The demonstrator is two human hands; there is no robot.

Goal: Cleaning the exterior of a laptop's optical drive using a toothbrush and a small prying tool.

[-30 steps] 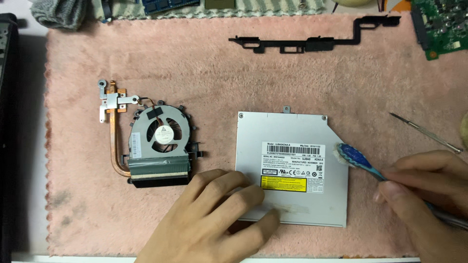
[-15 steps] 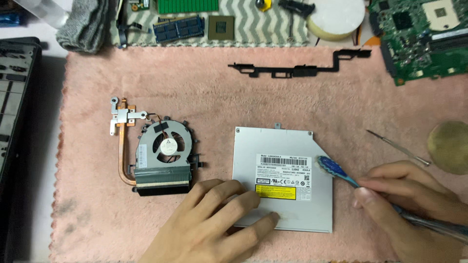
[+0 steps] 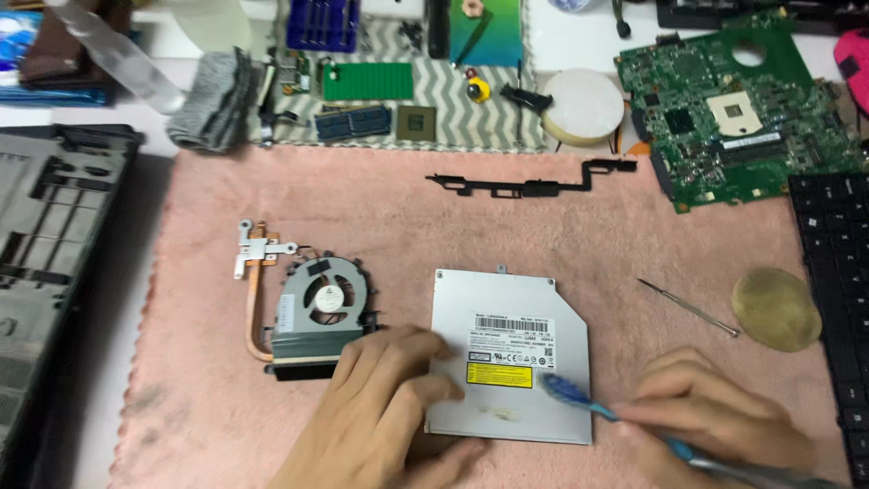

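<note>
Two hands work the silver optical drive (image 3: 507,353): left hand (image 3: 385,407) presses it flat, right hand (image 3: 715,421) grips a blue toothbrush (image 3: 579,403), best stroked lightly.

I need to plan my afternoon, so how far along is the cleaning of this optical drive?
Done: the laptop is apart, with the motherboard and fan laid out. In hand: the left hand steadies the silver optical drive while the right hand holds a blue toothbrush with its bristles on the lid. Left: smudges below the yellow label; the fan's state I cannot judge.
</note>
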